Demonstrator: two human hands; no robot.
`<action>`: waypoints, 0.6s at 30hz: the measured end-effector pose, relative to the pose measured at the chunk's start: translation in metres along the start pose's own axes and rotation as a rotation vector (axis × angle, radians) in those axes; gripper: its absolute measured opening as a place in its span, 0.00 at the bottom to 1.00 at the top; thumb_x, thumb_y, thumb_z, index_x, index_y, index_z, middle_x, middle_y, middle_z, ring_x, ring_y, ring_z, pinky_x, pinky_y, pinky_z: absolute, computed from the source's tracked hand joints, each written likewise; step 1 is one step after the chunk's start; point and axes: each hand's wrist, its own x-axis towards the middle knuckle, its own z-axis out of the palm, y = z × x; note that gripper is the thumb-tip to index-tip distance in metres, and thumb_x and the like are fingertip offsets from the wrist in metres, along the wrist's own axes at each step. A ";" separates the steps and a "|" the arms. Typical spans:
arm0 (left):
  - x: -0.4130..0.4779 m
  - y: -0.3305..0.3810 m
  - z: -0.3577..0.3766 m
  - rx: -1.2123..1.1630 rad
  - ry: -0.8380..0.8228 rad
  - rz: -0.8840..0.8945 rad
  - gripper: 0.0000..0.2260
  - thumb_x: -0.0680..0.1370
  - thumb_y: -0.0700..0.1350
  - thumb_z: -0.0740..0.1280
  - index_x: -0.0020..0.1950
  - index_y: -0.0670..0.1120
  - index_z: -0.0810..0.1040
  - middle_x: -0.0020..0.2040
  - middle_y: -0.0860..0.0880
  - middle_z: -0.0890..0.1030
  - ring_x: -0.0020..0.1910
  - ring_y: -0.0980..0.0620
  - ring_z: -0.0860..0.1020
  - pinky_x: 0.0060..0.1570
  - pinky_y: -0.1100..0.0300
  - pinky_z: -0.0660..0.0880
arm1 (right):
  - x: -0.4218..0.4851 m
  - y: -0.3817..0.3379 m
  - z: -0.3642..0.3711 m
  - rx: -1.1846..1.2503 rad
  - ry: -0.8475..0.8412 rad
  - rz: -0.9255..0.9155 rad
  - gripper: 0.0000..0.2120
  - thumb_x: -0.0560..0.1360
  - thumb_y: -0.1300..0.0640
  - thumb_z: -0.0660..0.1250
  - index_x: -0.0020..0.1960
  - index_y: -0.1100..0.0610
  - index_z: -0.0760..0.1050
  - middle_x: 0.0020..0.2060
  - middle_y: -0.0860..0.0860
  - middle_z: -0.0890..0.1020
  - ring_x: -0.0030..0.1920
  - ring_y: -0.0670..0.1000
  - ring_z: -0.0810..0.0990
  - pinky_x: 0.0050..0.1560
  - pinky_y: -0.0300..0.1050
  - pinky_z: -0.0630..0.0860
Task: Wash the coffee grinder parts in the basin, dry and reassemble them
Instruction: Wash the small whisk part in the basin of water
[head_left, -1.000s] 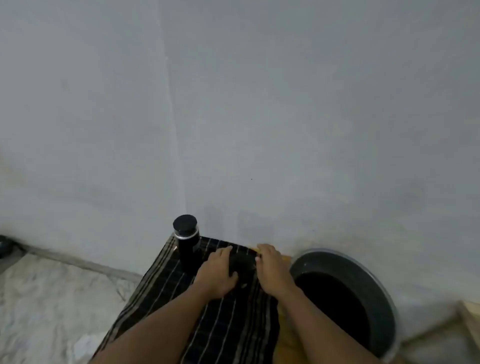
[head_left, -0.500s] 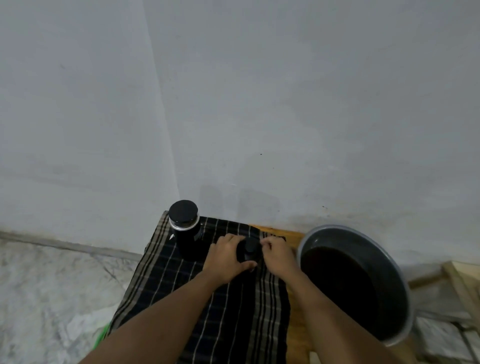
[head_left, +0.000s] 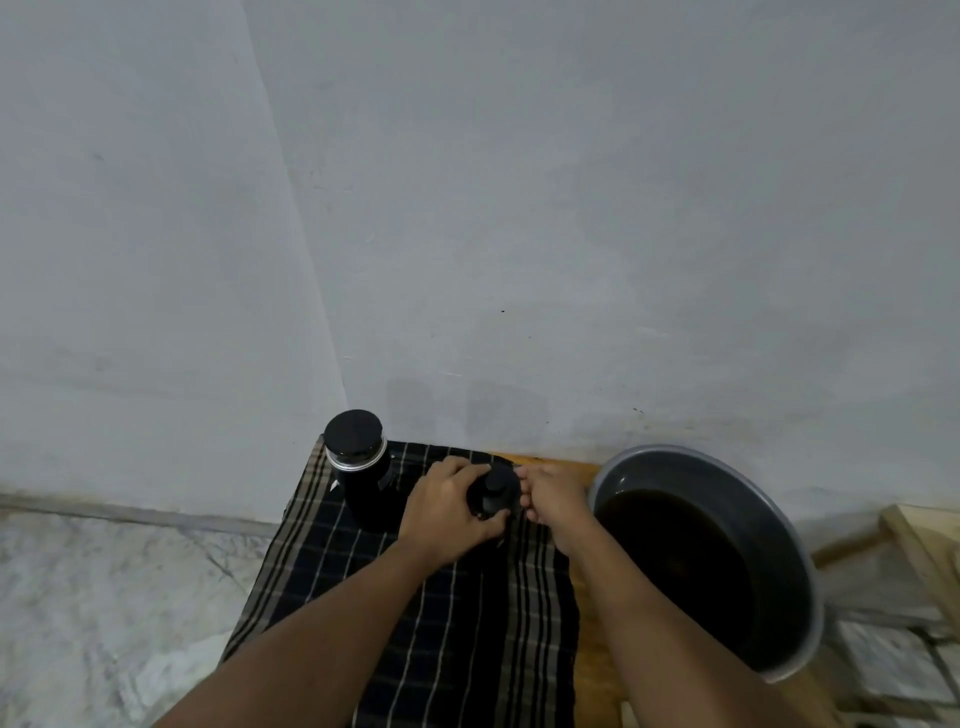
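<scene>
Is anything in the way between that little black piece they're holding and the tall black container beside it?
Only the left hand itself, which grips the little black piece on the side facing the tall black container. Nothing else visible lies between them on the checked cloth.

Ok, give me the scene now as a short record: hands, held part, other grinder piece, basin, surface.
left hand: grips the small black part from the left
right hand: holds it from the right
small black part: upright, over the checked cloth
black container: lidded, upright on the cloth, left of the hands
basin: right of the cloth, holds dark water
table: wooden, shows between cloth and basin
</scene>
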 end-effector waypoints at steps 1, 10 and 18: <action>0.001 0.002 -0.003 -0.063 0.006 -0.001 0.37 0.66 0.67 0.66 0.70 0.48 0.78 0.61 0.51 0.78 0.59 0.50 0.78 0.57 0.52 0.78 | 0.000 -0.004 -0.001 0.064 0.002 0.019 0.12 0.81 0.64 0.59 0.48 0.61 0.82 0.32 0.51 0.77 0.28 0.47 0.73 0.28 0.41 0.67; 0.020 0.014 -0.029 -0.201 0.071 0.085 0.29 0.73 0.52 0.78 0.72 0.46 0.77 0.61 0.46 0.80 0.57 0.51 0.80 0.61 0.58 0.78 | -0.009 -0.042 -0.009 0.187 0.003 0.030 0.08 0.77 0.66 0.65 0.47 0.64 0.84 0.30 0.52 0.78 0.28 0.47 0.72 0.29 0.41 0.69; 0.041 0.052 -0.041 -0.403 0.306 0.037 0.23 0.73 0.45 0.79 0.66 0.43 0.82 0.54 0.52 0.80 0.50 0.59 0.79 0.52 0.77 0.72 | -0.013 -0.035 -0.055 0.066 0.040 0.030 0.09 0.81 0.56 0.62 0.48 0.58 0.78 0.37 0.52 0.77 0.35 0.49 0.72 0.37 0.44 0.70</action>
